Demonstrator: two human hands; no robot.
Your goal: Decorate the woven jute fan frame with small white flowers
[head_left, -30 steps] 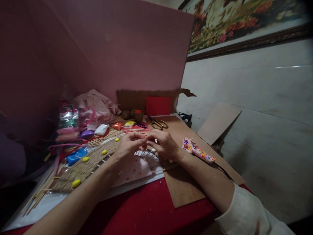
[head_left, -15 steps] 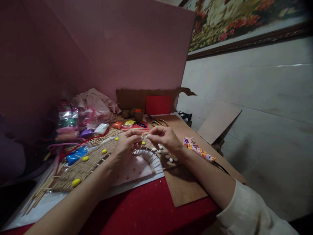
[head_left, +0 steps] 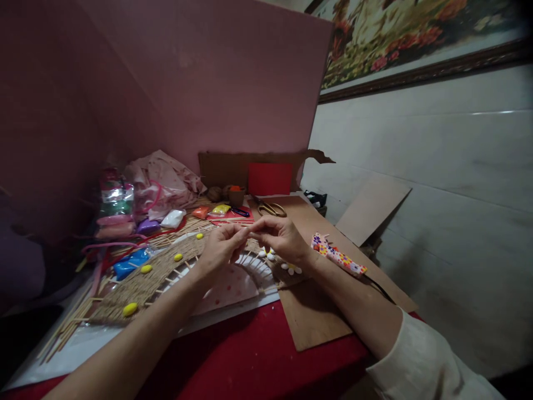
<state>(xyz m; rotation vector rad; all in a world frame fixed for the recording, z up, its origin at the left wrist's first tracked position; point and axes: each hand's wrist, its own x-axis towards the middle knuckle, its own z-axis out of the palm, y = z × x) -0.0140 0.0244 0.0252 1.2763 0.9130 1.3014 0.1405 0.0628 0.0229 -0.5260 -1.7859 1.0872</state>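
Note:
My left hand (head_left: 220, 248) and my right hand (head_left: 280, 238) meet fingertip to fingertip above a curved woven straw piece (head_left: 145, 280). They pinch something very small between them; what it is I cannot make out. The straw piece rests on thin wooden sticks and carries yellow clay beads (head_left: 129, 309). Small white clay petals (head_left: 291, 269) lie just under my right hand. A pink paper with dots (head_left: 231, 289) lies beneath my left wrist.
Clay packets in several colours (head_left: 146, 226) and crumpled pink paper (head_left: 160, 183) sit at the back left. Scissors (head_left: 270, 209), a small brown cup (head_left: 236, 196) and a red card (head_left: 269, 178) stand behind. A dotted clay figure (head_left: 338, 256) lies on brown cardboard (head_left: 316, 319) at right.
My hands have risen slightly and drawn together at the fingertips; half a second ago they were a little apart. The white petals under my right hand are now uncovered.

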